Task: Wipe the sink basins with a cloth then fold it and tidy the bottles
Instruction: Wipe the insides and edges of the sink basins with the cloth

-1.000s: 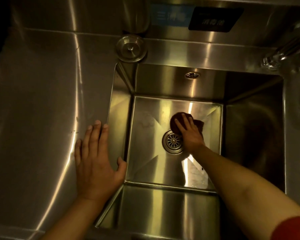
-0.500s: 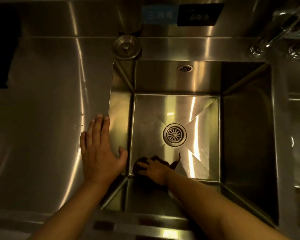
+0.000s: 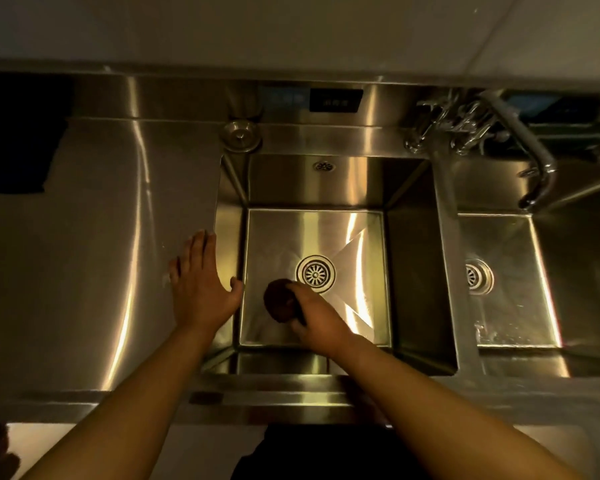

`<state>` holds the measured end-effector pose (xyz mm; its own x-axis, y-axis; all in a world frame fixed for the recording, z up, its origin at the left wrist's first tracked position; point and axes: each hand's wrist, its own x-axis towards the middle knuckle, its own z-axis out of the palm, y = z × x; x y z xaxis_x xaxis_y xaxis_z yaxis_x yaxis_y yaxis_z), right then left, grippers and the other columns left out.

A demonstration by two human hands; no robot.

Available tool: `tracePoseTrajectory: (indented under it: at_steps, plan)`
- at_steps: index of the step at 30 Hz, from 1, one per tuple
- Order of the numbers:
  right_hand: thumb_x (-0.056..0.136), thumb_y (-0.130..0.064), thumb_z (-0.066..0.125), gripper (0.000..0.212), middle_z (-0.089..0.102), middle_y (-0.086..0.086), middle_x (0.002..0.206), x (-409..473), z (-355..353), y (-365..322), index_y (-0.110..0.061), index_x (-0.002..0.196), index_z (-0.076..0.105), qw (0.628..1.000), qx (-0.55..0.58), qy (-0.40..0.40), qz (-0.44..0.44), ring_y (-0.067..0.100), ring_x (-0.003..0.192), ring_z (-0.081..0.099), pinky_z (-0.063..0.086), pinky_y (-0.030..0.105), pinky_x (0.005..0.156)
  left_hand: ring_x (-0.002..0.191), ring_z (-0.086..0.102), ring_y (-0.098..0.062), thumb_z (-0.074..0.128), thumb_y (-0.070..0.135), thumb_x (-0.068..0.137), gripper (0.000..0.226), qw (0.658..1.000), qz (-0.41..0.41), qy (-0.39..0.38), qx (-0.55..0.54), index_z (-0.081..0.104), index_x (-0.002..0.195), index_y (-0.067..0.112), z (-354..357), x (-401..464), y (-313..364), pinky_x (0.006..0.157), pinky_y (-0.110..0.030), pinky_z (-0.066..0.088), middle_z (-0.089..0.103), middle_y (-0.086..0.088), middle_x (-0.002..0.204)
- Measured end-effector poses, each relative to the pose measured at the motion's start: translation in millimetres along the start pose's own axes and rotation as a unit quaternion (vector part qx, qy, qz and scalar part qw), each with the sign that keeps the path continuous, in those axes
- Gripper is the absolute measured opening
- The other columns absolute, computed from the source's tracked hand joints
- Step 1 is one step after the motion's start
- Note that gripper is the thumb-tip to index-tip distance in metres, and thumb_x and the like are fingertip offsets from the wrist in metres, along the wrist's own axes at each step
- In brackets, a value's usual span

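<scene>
I noted my right hand [image 3: 317,322] gripping the dark cloth [image 3: 280,304] on the basin [image 3: 409,271] floor beside the drain [image 3: 315,274], fingertips hidden beneath, left hand [image 3: 201,289] flat on the counter [image 3: 101,254].

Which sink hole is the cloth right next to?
The drain in the left basin. The dark cloth sits just beside it, under the right hand. The other drain is in the right basin.
</scene>
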<state>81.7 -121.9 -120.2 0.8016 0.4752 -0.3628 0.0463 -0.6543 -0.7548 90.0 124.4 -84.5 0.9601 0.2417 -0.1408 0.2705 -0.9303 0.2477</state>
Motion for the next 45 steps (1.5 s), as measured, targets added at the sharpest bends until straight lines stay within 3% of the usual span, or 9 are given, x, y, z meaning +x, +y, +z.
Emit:
tracePoseTrajectory:
  at_steps: [3, 10, 17, 20, 24, 29, 33, 39, 45]
  plan:
    - [0.085, -0.015, 0.069, 0.073, 0.052, 0.002, 0.149, -26, -17, -17, -0.021, 0.151, 0.041, 0.999, 0.016, 0.05, 0.013, 0.018, 0.134, 0.051, 0.04, 0.027, 0.113, 0.157, 0.02, -0.028, 0.058, 0.051, 0.077, 0.096, 1.0, 0.003, -0.01, -0.018, 0.023, 0.162, 0.022, -3, -2, -1, 0.124, -0.056, 0.022, 0.024, -0.003, 0.169]
    - [0.082, -0.027, 0.069, 0.074, 0.054, -0.002, 0.146, -66, -33, -51, -0.027, 0.151, 0.043, 0.997, -0.005, 0.068, 0.028, 0.017, 0.129, 0.054, 0.046, 0.034, 0.109, 0.157, 0.021, -0.029, 0.071, 0.033, 0.084, 0.078, 0.992, 0.02, -0.026, -0.118, 0.041, 0.156, 0.02, -8, -23, -2, 0.126, -0.053, 0.018, 0.028, -0.004, 0.169]
    - [0.079, -0.036, 0.07, 0.078, 0.05, 0.003, 0.134, -82, 3, -77, -0.032, 0.15, 0.04, 0.995, -0.094, -0.017, 0.018, 0.026, 0.12, 0.052, 0.047, 0.04, 0.103, 0.156, 0.026, -0.027, 0.07, 0.014, 0.09, 0.065, 0.97, 0.004, -0.03, -0.24, 0.05, 0.152, 0.02, -1, -110, -14, 0.126, -0.048, 0.025, 0.042, -0.004, 0.163]
    - [0.081, -0.045, 0.064, 0.074, 0.047, 0.003, 0.127, -93, 28, -79, -0.036, 0.149, 0.037, 0.984, -0.17, -0.049, 0.019, 0.028, 0.114, 0.049, 0.046, 0.044, 0.097, 0.157, 0.024, -0.024, 0.062, 0.021, 0.089, 0.061, 0.97, 0.017, -0.024, -0.239, 0.053, 0.149, 0.02, 3, -148, -24, 0.123, -0.051, 0.029, 0.044, -0.001, 0.161]
    - [0.084, -0.052, 0.056, 0.061, 0.046, 0.003, 0.12, -98, 35, -77, -0.031, 0.14, 0.043, 0.977, -0.206, -0.034, 0.033, 0.027, 0.112, 0.046, 0.043, 0.045, 0.095, 0.157, 0.022, -0.026, 0.053, 0.027, 0.088, 0.058, 0.972, 0.024, -0.03, -0.233, 0.056, 0.145, 0.02, 2, -163, -27, 0.123, -0.053, 0.028, 0.045, 0.0, 0.161]
    - [0.089, -0.045, 0.057, 0.055, 0.048, 0.003, 0.127, -113, 27, -71, -0.024, 0.137, 0.041, 0.985, -0.159, -0.044, 0.045, 0.025, 0.114, 0.05, 0.049, 0.042, 0.093, 0.156, 0.026, -0.029, 0.058, 0.019, 0.09, 0.051, 0.974, 0.031, -0.023, -0.225, 0.061, 0.141, 0.019, 3, -162, -8, 0.123, -0.057, 0.025, 0.045, -0.003, 0.16]
    - [0.09, -0.038, 0.059, 0.054, 0.05, 0.0, 0.135, -134, 10, -54, -0.024, 0.138, 0.039, 0.988, -0.146, -0.033, 0.045, 0.023, 0.12, 0.053, 0.048, 0.034, 0.098, 0.156, 0.026, -0.028, 0.065, 0.009, 0.092, 0.055, 0.966, 0.063, -0.072, -0.241, 0.058, 0.145, 0.02, 11, -170, 30, 0.124, -0.051, 0.028, 0.043, -0.001, 0.162]
    - [0.093, -0.027, 0.056, 0.078, 0.029, -0.003, 0.162, -183, -21, -6, -0.038, 0.16, 0.018, 0.98, -0.2, 0.018, 0.01, 0.024, 0.143, 0.036, 0.034, 0.04, 0.12, 0.153, 0.03, -0.024, 0.064, 0.034, 0.092, 0.066, 0.959, 0.129, -0.158, -0.195, 0.042, 0.155, 0.037, 29, -195, 92, 0.123, -0.052, 0.026, 0.043, 0.009, 0.161]
    - [0.097, -0.029, 0.054, 0.072, 0.021, -0.001, 0.166, -238, -57, 53, -0.035, 0.16, 0.02, 0.968, -0.239, 0.072, -0.039, 0.024, 0.149, 0.03, 0.028, 0.039, 0.124, 0.155, 0.023, -0.017, 0.057, 0.059, 0.093, 0.072, 0.957, 0.168, -0.185, -0.144, 0.029, 0.159, 0.048, 45, -216, 155, 0.124, -0.056, 0.021, 0.035, 0.015, 0.165]
